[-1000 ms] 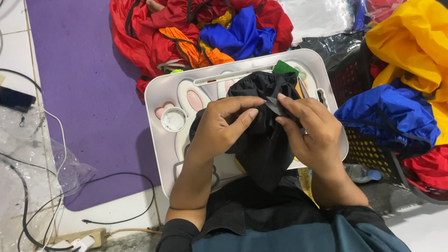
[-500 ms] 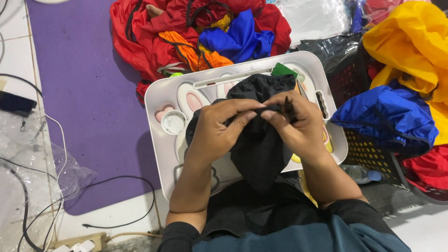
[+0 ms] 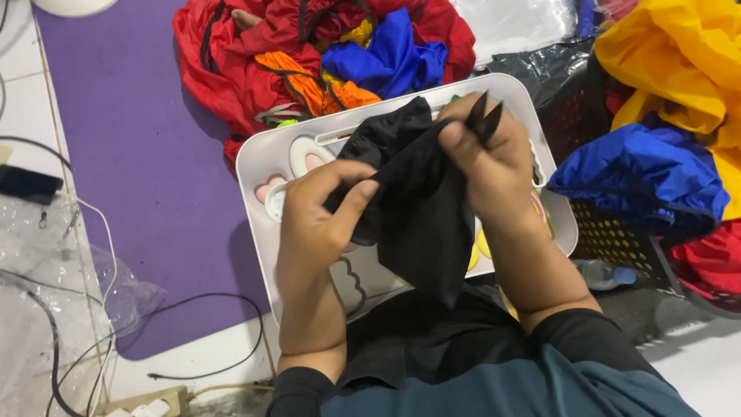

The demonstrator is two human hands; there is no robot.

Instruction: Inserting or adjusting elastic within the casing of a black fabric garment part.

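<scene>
A: What do the hands hold?

B: Both grip a black cloth point(image 3: 417, 208). The left hand point(image 3: 320, 220) pinches its left edge between thumb and fingers. The right hand point(image 3: 494, 166) is clenched on the upper right part, with two black points of the cloth sticking up above the fingers.

A: Where is the cloth?

B: In front of the person's chest, held above a white tray point(image 3: 255, 166). It hangs down from the hands, its lower end reaching past the near rim of the tray, over the person's dark lap.

A: What is in the tray?

B: Pale shapes, pink and white at the left, yellow ones under the right wrist. Most of it is hidden by the cloth and hands.

A: And around it?

B: The tray lies partly on a purple mat point(image 3: 131, 131) on the floor. Behind it is a heap of red, orange and blue fabric point(image 3: 324, 54). To the right, yellow fabric point(image 3: 671, 62) and blue fabric point(image 3: 641, 174) lie over a black basket point(image 3: 617, 235). At far left are cables point(image 3: 93, 232) and clear plastic point(image 3: 38, 255).
</scene>
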